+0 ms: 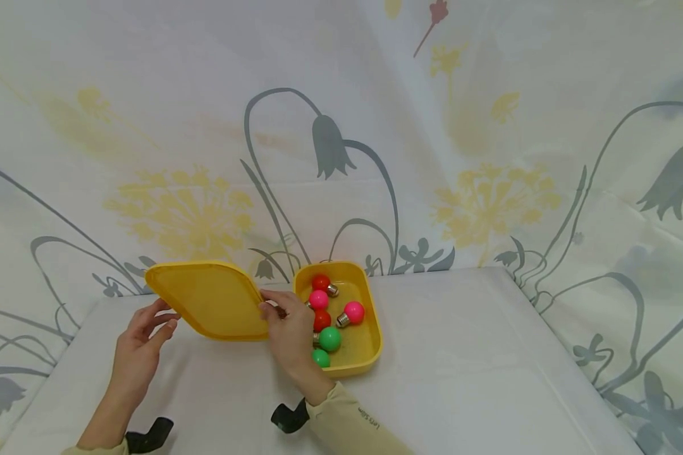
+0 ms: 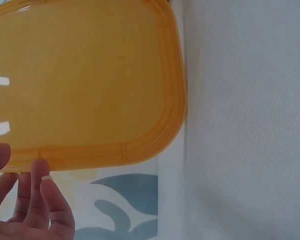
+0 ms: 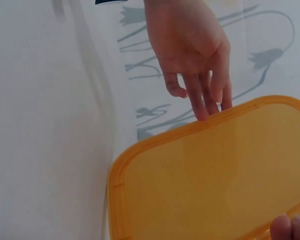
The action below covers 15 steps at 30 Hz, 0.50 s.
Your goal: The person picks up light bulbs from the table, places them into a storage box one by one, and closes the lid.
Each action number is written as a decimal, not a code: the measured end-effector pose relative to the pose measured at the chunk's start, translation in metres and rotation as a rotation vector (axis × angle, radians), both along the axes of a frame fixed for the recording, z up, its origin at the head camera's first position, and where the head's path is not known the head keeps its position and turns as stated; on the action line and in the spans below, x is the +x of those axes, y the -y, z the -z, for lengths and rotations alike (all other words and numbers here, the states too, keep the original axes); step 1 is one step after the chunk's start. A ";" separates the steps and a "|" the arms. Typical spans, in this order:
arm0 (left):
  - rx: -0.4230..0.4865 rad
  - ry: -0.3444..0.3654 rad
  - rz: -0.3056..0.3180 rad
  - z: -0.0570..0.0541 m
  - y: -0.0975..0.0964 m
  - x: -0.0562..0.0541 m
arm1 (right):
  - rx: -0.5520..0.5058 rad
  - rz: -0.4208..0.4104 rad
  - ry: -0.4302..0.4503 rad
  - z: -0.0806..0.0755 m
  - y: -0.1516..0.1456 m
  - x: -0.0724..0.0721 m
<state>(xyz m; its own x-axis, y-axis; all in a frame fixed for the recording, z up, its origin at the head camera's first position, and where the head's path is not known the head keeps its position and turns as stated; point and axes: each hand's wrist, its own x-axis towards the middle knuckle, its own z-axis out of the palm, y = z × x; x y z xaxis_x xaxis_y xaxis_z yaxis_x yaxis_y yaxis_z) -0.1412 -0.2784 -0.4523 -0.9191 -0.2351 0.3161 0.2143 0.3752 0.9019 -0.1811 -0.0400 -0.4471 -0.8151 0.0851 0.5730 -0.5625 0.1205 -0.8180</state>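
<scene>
Tilted up on the left is a yellow lid (image 1: 210, 300), its lower edge down near the tabletop. My right hand (image 1: 293, 335) pinches its right edge between thumb and fingers. At the opposite edge, my left hand (image 1: 139, 344) touches the rim with loosely extended fingertips, and in the head view its thumb stands apart. Just right of the right hand sits an uncovered yellow box (image 1: 375, 344). Inside lie several toy-like light bulbs, among them a pink bulb (image 1: 354, 312), a red bulb (image 1: 321, 282) and a green bulb (image 1: 330, 339). The right forearm and hand partly hide the box's left side.
A white cloth covers the table (image 1: 461, 354). Behind it rises a flower-printed curtain (image 1: 341, 208), close to the back of the box and the lid. Black straps with curved pieces (image 1: 150, 436) are on both wrists.
</scene>
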 end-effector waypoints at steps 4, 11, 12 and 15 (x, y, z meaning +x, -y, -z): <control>0.014 -0.009 0.006 0.000 0.001 0.000 | -0.060 -0.040 0.029 0.000 0.000 0.000; 0.015 -0.002 0.009 0.001 0.003 0.001 | -0.041 -0.047 0.054 0.000 -0.002 0.002; 0.023 0.000 0.012 0.001 0.004 0.001 | -0.039 -0.050 0.053 0.000 -0.003 0.002; 0.083 -0.004 0.033 0.001 0.006 0.001 | -0.039 -0.073 0.067 0.000 -0.004 0.002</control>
